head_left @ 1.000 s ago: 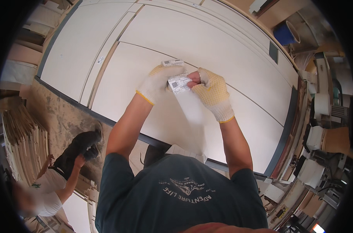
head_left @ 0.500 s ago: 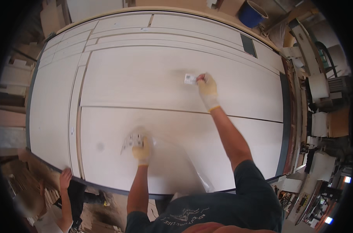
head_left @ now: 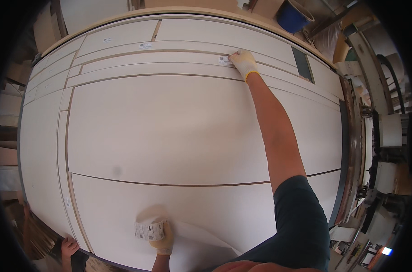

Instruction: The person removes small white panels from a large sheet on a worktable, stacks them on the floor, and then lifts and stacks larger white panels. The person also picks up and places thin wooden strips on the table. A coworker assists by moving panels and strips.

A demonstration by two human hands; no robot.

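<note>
My right hand [head_left: 245, 62], in a pale glove with a yellow cuff, reaches far across the white panels. Its fingers pinch the right end of a small white printed label [head_left: 223, 60], which lies on or just over a narrow white strip [head_left: 187, 58]; contact is unclear. Close to me, my left hand [head_left: 164, 241], gloved the same way, grips a roll of printed labels [head_left: 149, 230] above the nearest large white panel [head_left: 106, 208]. From the roll a pale backing strip [head_left: 206, 238] trails right toward my body.
Other labels [head_left: 145, 46] sit on the far strips. A dark green gap [head_left: 302, 64] shows at the far right. A blue bucket [head_left: 294, 16] stands beyond the far edge. Another person's hand [head_left: 70, 247] touches the near left edge. Machinery [head_left: 387, 131] lines the right side.
My right hand has carried the label away from me, from over the large middle panel to the narrow far strips. The view has shifted forward. My left hand still holds the roll.
</note>
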